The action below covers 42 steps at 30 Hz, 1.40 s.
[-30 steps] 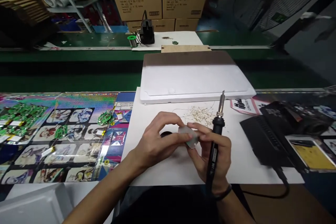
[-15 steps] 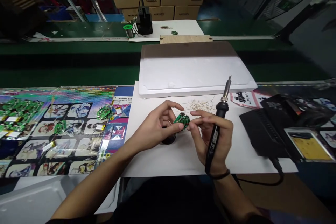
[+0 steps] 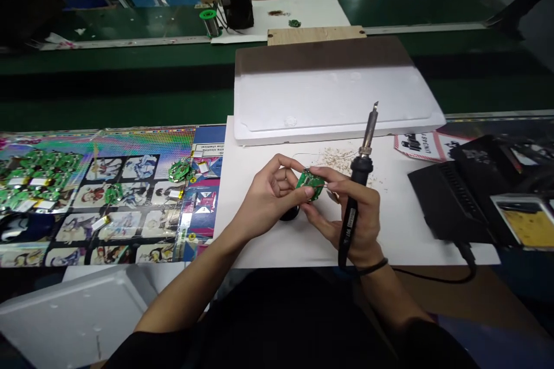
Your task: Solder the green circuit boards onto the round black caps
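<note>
A small round green circuit board (image 3: 310, 184) is pinched between both hands above a white sheet (image 3: 389, 236). My left hand (image 3: 269, 195) grips its left side with curled fingers. My right hand (image 3: 351, 214) pinches its right side with thumb and forefinger and also holds a black soldering iron (image 3: 355, 189) in the palm, tip pointing up and away. A small black round object (image 3: 289, 213) lies on the sheet under my left hand.
A white foam tray (image 3: 333, 98) lies beyond the hands. Several green boards (image 3: 34, 176) lie on a colourful printed mat at left. A black soldering station (image 3: 471, 190) with a yellow sponge (image 3: 528, 228) sits at right. Another foam tray (image 3: 73, 314) is near left.
The piece between my hands went from a grey blurred face to showing its green board side. The view tilted down, and the soldering iron tip swung slightly right.
</note>
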Each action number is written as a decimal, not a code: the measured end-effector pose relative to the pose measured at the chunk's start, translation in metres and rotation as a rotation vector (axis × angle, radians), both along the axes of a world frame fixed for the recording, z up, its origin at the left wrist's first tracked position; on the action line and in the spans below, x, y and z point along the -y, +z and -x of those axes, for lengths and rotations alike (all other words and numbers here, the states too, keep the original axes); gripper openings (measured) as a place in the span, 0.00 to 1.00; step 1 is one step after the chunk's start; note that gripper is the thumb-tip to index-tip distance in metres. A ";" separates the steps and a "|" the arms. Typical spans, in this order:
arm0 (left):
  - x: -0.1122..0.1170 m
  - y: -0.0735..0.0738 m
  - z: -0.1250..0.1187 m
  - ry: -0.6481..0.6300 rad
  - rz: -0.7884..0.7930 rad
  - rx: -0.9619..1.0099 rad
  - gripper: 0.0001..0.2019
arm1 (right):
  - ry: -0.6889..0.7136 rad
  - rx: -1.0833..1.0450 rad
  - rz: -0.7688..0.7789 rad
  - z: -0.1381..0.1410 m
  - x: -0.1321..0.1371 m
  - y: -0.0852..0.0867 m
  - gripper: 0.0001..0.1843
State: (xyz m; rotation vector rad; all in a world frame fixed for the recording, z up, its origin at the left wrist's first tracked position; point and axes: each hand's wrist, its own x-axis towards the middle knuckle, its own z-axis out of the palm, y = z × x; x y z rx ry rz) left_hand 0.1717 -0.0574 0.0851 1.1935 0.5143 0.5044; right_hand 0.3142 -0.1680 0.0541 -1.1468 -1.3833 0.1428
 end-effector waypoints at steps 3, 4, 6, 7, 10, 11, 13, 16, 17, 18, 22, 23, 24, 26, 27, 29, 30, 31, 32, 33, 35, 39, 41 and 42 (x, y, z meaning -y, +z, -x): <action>-0.003 -0.002 0.015 0.034 -0.256 -0.016 0.14 | 0.032 -0.006 -0.001 -0.005 0.003 -0.001 0.36; -0.007 -0.004 0.024 0.041 -0.386 -0.041 0.13 | 0.021 -0.009 -0.007 -0.008 0.004 -0.002 0.37; -0.014 -0.008 0.042 -0.032 -0.597 -0.120 0.20 | -0.008 -0.024 -0.010 -0.015 0.008 -0.006 0.39; -0.018 -0.011 0.051 -0.118 -0.653 -0.164 0.26 | -0.016 -0.042 -0.003 -0.018 0.011 -0.009 0.39; -0.021 -0.022 0.064 -0.351 -0.677 -0.231 0.35 | -0.027 -0.093 0.038 -0.024 0.019 -0.020 0.37; -0.019 -0.027 0.064 -0.361 -0.690 -0.228 0.34 | -0.029 -0.101 0.052 -0.023 0.022 -0.023 0.36; -0.010 -0.036 0.055 -0.281 -0.766 -0.243 0.29 | -0.036 -0.101 0.073 -0.022 0.026 -0.029 0.36; 0.006 -0.045 0.037 -0.072 -0.890 -0.374 0.30 | -0.049 -0.078 0.095 -0.018 0.030 -0.034 0.36; 0.010 -0.045 0.033 -0.033 -0.898 -0.410 0.34 | -0.057 -0.068 0.101 -0.018 0.030 -0.035 0.36; 0.012 -0.045 0.031 -0.022 -0.891 -0.423 0.37 | -0.064 -0.060 0.108 -0.018 0.031 -0.035 0.36; 0.008 -0.040 0.033 -0.140 -0.859 -0.340 0.34 | -0.067 -0.046 0.139 -0.020 0.035 -0.037 0.35; 0.007 -0.040 0.034 -0.144 -0.876 -0.328 0.31 | -0.066 -0.043 0.148 -0.021 0.036 -0.037 0.35; 0.006 -0.040 0.035 -0.121 -0.901 -0.331 0.28 | -0.067 -0.038 0.157 -0.022 0.036 -0.037 0.35; 0.007 -0.042 0.035 -0.037 -0.946 -0.361 0.26 | -0.081 -0.018 0.175 -0.022 0.037 -0.038 0.34; 0.008 -0.043 0.034 0.003 -0.951 -0.374 0.26 | -0.088 -0.003 0.183 -0.022 0.038 -0.037 0.34; 0.010 -0.044 0.034 0.051 -0.912 -0.372 0.26 | -0.093 0.033 0.195 -0.023 0.038 -0.037 0.33; 0.010 -0.044 0.033 0.068 -0.890 -0.356 0.24 | -0.093 0.050 0.198 -0.023 0.037 -0.036 0.33; 0.009 -0.043 0.033 0.095 -0.879 -0.334 0.20 | -0.090 0.068 0.198 -0.023 0.037 -0.035 0.32; 0.008 -0.043 0.033 0.129 -0.882 -0.312 0.15 | -0.084 0.087 0.195 -0.022 0.036 -0.035 0.32; 0.007 -0.042 0.033 0.158 -0.894 -0.292 0.09 | -0.075 0.109 0.191 -0.021 0.034 -0.034 0.31; 0.004 -0.040 0.033 0.174 -0.926 -0.256 0.02 | -0.042 0.159 0.188 -0.018 0.031 -0.033 0.30; 0.003 -0.040 0.029 0.133 -0.940 -0.193 0.03 | 0.022 0.240 0.199 -0.011 0.024 -0.032 0.28; 0.003 -0.042 0.028 0.160 -0.953 -0.187 0.07 | 0.031 0.267 0.199 -0.009 0.022 -0.032 0.27; 0.003 -0.043 0.028 0.176 -0.967 -0.189 0.08 | 0.034 0.283 0.199 -0.009 0.021 -0.031 0.26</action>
